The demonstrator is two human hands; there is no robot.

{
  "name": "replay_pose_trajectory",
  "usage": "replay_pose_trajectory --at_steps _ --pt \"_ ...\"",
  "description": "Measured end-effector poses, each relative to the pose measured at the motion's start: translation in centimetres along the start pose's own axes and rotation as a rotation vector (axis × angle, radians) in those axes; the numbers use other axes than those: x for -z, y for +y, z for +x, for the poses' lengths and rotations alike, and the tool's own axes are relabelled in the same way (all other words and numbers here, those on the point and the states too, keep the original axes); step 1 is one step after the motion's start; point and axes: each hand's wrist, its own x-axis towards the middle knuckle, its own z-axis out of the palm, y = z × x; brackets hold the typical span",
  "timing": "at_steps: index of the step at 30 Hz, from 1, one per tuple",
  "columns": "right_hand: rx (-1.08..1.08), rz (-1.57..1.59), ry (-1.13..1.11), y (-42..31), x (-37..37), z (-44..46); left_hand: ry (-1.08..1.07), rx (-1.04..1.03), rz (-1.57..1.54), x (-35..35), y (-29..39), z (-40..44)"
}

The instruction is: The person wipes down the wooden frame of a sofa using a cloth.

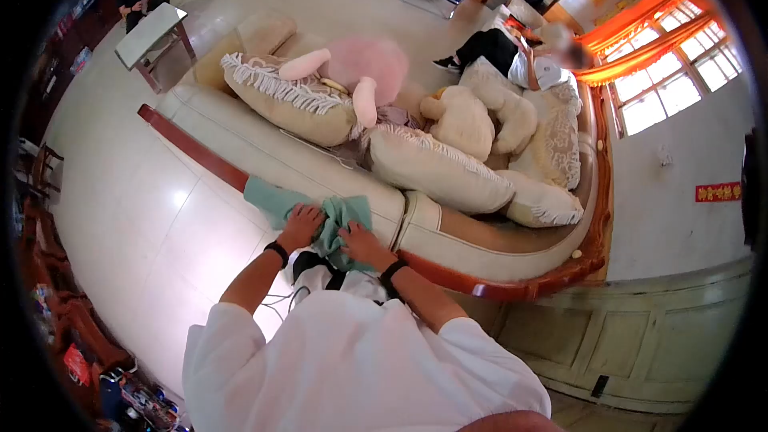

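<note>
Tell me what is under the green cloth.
The wooden trim along the sofa runs in beneath the green cloth; whatever else the cloth covers there cannot be seen.

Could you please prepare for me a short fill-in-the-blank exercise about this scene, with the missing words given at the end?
1. The left hand's grip and the right hand's grip both touch a cloth coloured ____.
2. The curtains at the window are coloured ____.
3. The small red sign is on the ____.
4. The camera wearer's shirt is coloured ____.

Missing words: green; orange; wall; white.
</note>
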Motion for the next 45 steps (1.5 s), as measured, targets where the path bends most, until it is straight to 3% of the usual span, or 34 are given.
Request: replay_pose_trajectory --at_steps 3,5,6,8,11,12,13,15,17,21,23,28,29,33,35,37,39,45 --pt "-0.015 0.018 -0.083 1.9 0.9 -2.3 -0.087 0.070 -0.053 1.7 1.7 2.0" --pt "-0.043 0.072 -0.101 4.2 0.7 -4.9 -0.343 0.132 -0.026 1.7 3.8 3.4" --pt "-0.082 0.131 -0.061 5.5 0.5 -6.1 -0.345 0.123 -0.031 1.1 4.7 3.9" --pt "-0.125 0.195 -0.019 5.9 0.4 -8.9 -0.195 -0.121 -0.057 -1.5 6.5 3.8" --pt "-0.118 0.109 0.109 6.0 3.1 -11.5 -0.056 -0.231 -0.073 -4.1 8.2 4.7" --pt "-0.114 0.099 0.076 5.7 3.1 -12.3 -0.202 -0.247 -0.079 -2.5 8.5 5.3" --pt "-0.120 0.108 0.033 4.4 2.8 -13.4 -0.210 -0.266 -0.093 -2.1 9.0 5.2" --pt "-0.217 0.036 0.017 3.1 2.3 -13.8 -0.234 -0.253 -0.218 -1.6 8.6 5.7" --pt "-0.482 -0.187 0.334 1.5 0.0 -14.4 -0.206 -0.208 -0.292 -1.5 8.6 5.8" --pt "-0.628 -0.239 0.363 -1.2 -1.7 -11.4 -0.088 -0.168 -0.475 -3.0 7.9 4.0" --pt "-0.663 -0.151 0.244 -1.2 -2.6 -9.0 -0.098 -0.133 -0.447 -1.0 6.5 3.2" --pt "-0.330 -0.295 0.307 -2.5 -4.0 -3.3 -0.130 -0.006 -0.292 -0.2 1.3 0.6" --pt "-0.234 -0.332 0.345 -2.5 -5.1 -3.1 -0.101 0.054 -0.146 -0.8 0.8 0.2" --pt "-0.093 -0.327 0.274 -0.6 -6.3 -2.8 -0.034 0.265 0.090 -1.7 3.6 -0.2" --pt "0.046 -0.403 0.293 2.0 -6.2 -4.2 -0.099 0.285 0.031 0.1 6.5 1.2" --pt "0.045 -0.327 0.230 2.9 -4.9 -7.4 -0.173 0.307 -0.028 -0.2 9.9 2.1" --pt "0.058 -0.260 0.178 4.5 -2.3 -11.2 -0.130 0.110 -0.107 -2.1 12.8 3.8" --pt "0.268 -0.519 0.259 9.4 0.8 -20.9 -0.146 -0.017 -0.221 1.2 20.9 7.9"
